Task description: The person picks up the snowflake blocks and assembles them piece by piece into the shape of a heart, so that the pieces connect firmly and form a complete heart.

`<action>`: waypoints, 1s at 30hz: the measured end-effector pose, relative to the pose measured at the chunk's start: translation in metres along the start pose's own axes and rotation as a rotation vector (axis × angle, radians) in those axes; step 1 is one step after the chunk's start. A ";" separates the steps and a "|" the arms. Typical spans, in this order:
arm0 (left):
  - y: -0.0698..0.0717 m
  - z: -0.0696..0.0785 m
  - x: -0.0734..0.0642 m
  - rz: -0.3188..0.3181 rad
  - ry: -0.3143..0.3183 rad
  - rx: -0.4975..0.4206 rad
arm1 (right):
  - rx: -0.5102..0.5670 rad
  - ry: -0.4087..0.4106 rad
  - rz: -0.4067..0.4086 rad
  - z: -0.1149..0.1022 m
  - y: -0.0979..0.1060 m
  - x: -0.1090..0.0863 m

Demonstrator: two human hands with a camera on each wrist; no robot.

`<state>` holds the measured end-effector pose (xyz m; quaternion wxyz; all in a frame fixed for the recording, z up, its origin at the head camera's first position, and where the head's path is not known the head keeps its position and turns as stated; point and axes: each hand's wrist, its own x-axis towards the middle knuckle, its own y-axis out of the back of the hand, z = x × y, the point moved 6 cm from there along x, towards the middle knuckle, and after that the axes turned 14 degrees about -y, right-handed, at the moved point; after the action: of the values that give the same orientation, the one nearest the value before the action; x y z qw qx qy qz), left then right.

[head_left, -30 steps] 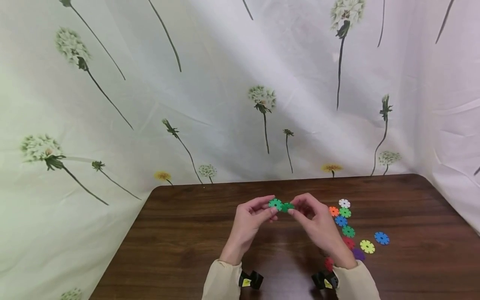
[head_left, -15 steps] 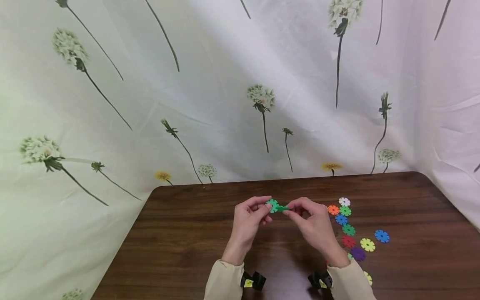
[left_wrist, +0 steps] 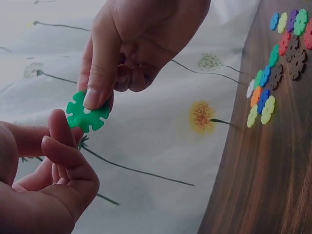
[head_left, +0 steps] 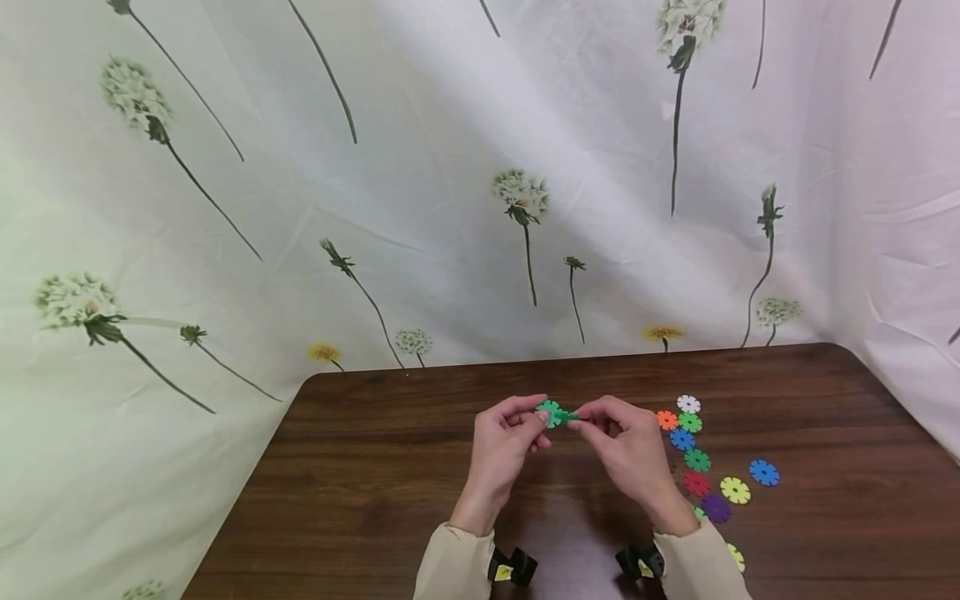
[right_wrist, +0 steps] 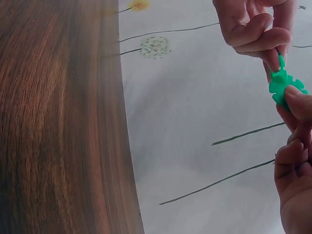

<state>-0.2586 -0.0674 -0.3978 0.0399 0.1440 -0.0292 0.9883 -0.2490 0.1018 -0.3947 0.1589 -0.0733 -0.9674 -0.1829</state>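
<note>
Your left grip (head_left: 502, 446) pinches one green notched disc (head_left: 551, 410) face-on and your right grip (head_left: 626, 442) pinches a second green disc (head_left: 567, 416) nearly edge-on, meeting above the tabletop (head_left: 375, 467), crossed presumably so slot faces slot.

- I see the right hand (right_wrist: 254, 32) pinch a green disc (right_wrist: 281, 62).
- The left hand (right_wrist: 296, 173) grips a notched green piece (right_wrist: 278, 87) touching it.
- Brown tabletop (right_wrist: 58, 122) beside flowered cloth (right_wrist: 190, 97).
</note>
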 end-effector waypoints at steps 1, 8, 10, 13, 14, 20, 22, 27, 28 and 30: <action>0.000 -0.001 0.000 -0.001 0.004 0.000 | 0.000 0.002 0.002 0.000 0.000 0.000; -0.005 -0.007 -0.001 -0.033 0.043 -0.071 | 0.046 -0.043 -0.044 0.003 0.002 0.003; -0.006 -0.008 -0.001 -0.045 0.054 -0.100 | 0.059 -0.057 -0.060 0.004 0.003 0.003; -0.008 -0.011 -0.002 -0.055 0.090 -0.191 | 0.073 -0.071 -0.081 0.006 0.003 0.004; -0.009 -0.012 -0.002 -0.061 0.103 -0.223 | 0.075 -0.076 -0.087 0.007 0.003 0.004; -0.010 -0.013 -0.003 -0.087 0.152 -0.311 | 0.079 -0.086 -0.108 0.011 0.003 0.005; -0.010 -0.014 -0.002 -0.090 0.156 -0.309 | 0.075 -0.082 -0.110 0.012 0.004 0.005; -0.008 -0.014 -0.001 -0.092 0.149 -0.304 | 0.069 -0.074 -0.107 0.011 0.006 0.005; -0.008 -0.014 0.000 -0.091 0.146 -0.302 | 0.068 -0.073 -0.109 0.011 0.006 0.005; -0.006 -0.015 0.000 -0.086 0.142 -0.301 | 0.067 -0.069 -0.114 0.011 0.008 0.006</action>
<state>-0.2626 -0.0601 -0.4116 0.1054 0.0673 -0.1677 0.9779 -0.2563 0.1138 -0.3999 0.1173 -0.0190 -0.9805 -0.1564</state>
